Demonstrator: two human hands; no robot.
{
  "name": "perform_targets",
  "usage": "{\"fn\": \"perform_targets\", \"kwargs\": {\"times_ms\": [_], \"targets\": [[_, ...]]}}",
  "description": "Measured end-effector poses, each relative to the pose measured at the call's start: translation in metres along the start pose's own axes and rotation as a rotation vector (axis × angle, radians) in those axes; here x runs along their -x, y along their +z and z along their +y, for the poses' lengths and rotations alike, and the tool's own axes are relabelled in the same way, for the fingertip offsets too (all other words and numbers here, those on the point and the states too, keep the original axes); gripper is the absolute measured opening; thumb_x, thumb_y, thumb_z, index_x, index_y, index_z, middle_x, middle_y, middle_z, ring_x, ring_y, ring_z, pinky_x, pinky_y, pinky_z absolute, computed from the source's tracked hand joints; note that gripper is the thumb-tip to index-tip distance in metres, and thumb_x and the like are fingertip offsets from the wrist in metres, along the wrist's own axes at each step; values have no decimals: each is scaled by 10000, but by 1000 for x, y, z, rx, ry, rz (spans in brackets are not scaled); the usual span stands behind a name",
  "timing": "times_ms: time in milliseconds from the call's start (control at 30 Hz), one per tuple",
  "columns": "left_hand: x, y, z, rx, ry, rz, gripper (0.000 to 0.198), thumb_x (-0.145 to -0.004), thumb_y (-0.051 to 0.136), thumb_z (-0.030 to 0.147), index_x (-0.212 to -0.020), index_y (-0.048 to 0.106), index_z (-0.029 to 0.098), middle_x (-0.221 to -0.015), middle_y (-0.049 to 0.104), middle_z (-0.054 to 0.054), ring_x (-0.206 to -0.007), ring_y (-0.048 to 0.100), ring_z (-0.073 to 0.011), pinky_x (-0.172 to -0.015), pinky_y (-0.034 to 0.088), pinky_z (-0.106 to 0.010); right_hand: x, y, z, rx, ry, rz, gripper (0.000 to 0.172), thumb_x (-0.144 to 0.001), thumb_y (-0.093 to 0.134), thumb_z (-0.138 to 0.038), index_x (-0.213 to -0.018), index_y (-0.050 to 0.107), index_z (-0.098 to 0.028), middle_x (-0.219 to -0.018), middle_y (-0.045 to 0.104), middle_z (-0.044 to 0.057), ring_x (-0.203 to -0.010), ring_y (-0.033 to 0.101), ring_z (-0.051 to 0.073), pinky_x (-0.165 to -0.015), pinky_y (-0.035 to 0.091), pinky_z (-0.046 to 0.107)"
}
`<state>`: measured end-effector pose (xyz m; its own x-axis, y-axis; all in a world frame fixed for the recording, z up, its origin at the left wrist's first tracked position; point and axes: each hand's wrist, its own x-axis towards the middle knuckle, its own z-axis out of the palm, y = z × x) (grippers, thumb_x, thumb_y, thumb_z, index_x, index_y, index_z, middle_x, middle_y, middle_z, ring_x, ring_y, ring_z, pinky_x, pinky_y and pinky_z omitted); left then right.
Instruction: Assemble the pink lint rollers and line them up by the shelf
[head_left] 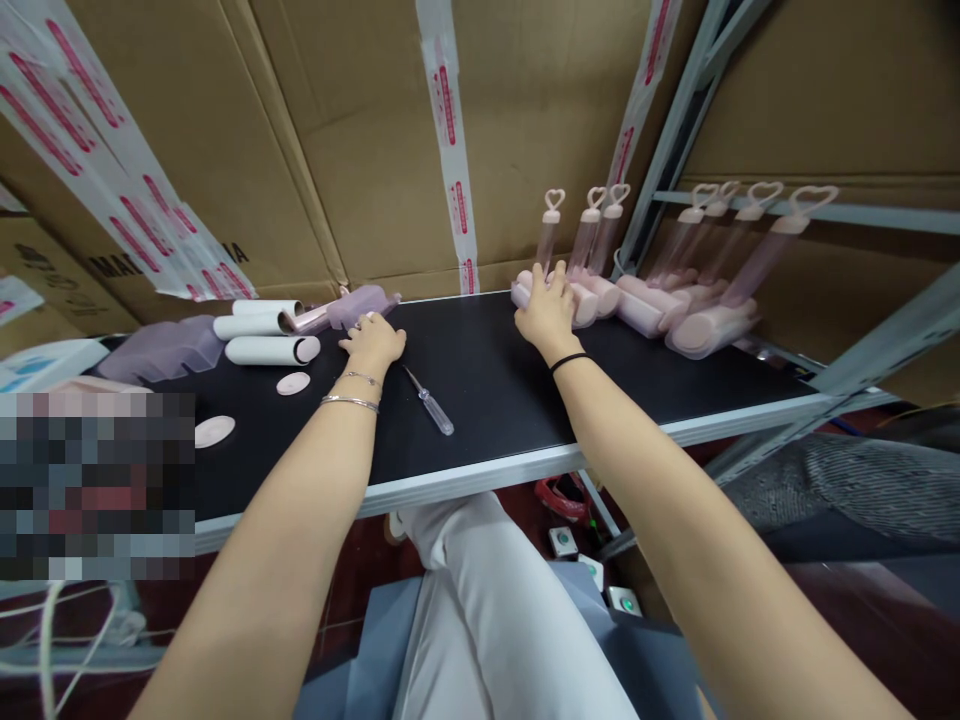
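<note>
With grips we cannot tell, our left hand [373,343] rests at a purple piece [365,303] at eleven o'clock and our right hand [547,308], well apart, at a pink tube [520,293] at one, where a careless nudge could topple the heart-topped stick [549,228] behind.

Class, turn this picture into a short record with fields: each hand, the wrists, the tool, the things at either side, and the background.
Left hand: at a lavender piece; grip unclear
Right hand: at the base of the leftmost heart-topped item; grip unclear
Wrists: thin bracelets left, dark band right
Tool: screwdriver, lying on the black tabletop between the hands
Left side: three white tubes, two pale discs
Right side: seven heart-topped items, hearts upward
Background: cardboard with printed tape
</note>
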<state>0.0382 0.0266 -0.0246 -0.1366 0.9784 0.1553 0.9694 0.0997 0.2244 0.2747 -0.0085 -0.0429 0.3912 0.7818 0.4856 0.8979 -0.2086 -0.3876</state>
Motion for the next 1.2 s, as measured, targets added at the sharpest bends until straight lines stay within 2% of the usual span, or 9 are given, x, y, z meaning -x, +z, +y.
{"fn": "perform_targets", "kwargs": {"times_ms": [167, 300, 367, 500, 833, 900, 1000, 1067, 1200], "targets": [[12, -5, 13, -7, 142, -23, 500, -858, 514, 380, -1287, 562, 129, -1421, 439, -246, -1309, 462, -422, -1036, 418, -533, -1, -2, -3, -58, -55, 125, 648, -831, 474, -194, -1458, 313, -151, -1567, 201, 226, -1398, 274, 392, -1036, 336, 578], [17, -5, 23, 9, 310, -91, 409, -848, 527, 391, -1211, 642, 241, -1332, 522, -173, -1212, 559, -367, -998, 455, -498, 2, -5, -6, -67, -46, 95, 628, -806, 485, -159, -1423, 370, -141, -1541, 263, 214, -1392, 286, 376, -1055, 342, 550], [17, -5, 24, 25, 365, -86, 390, -859, 507, 380, -1203, 657, 275, -1299, 565, -145, -1195, 568, -350, -996, 455, -494, 3, -4, -7, -82, -45, 87, 593, -802, 484, -148, -1390, 408, -134, -1513, 303, 216, -1380, 299, 373, -1053, 343, 548], [18, -5, 22, 45, 374, -34, 402, -874, 483, 369, -1233, 649, 301, -1297, 606, -120, -1216, 544, -352, -1002, 443, -517, 3, 0, -6, -95, -48, 82, 514, -798, 486, -143, -1312, 468, -125, -1466, 343, 227, -1345, 316, 377, -1035, 340, 565], [19, -4, 22, 16, 392, -47, 402, -865, 473, 353, -1209, 675, 308, -1279, 620, -117, -1173, 576, -344, -973, 464, -516, 3, 0, -7, -106, -46, 105, 424, -795, 514, -148, -1219, 537, -142, -1404, 424, 198, -1314, 335, 351, -1029, 330, 547], [20, -5, 23, 12, 395, -45, 396, -863, 476, 356, -1196, 683, 304, -1261, 623, -119, -1165, 579, -342, -971, 465, -509, 3, -2, -8, -113, -49, 80, 366, -817, 516, -164, -1178, 575, -159, -1372, 461, 182, -1304, 344, 342, -1023, 330, 537], [23, -6, 23, 8, 405, -44, 377, -862, 485, 370, -1164, 697, 292, -1243, 617, -128, -1161, 577, -344, -968, 464, -504, 3, -5, -9, -133, -95, 69, 216, -871, 500, -243, -1016, 649, -184, -1309, 525, 153, -1265, 370, 346, -995, 341, 546], [23, -6, 24, 12, 417, -52, 361, -862, 491, 370, -1142, 704, 288, -1234, 610, -130, -1158, 572, -342, -965, 462, -502, 3, -8, -10, -143, -128, 81, 234, -906, 465, -307, -901, 663, -182, -1237, 573, 150, -1219, 402, 349, -970, 358, 552], [25, 0, 31, 104, 450, -77, 358, -876, 495, 371, -1170, 683, 290, -1241, 600, -112, -1210, 517, -318, -1003, 435, -494, 3, -12, -13, -130, -171, 52, 376, -952, 377, -370, -776, 644, -171, -1050, 630, 151, -1106, 487, 325, -959, 376, 556]]}}
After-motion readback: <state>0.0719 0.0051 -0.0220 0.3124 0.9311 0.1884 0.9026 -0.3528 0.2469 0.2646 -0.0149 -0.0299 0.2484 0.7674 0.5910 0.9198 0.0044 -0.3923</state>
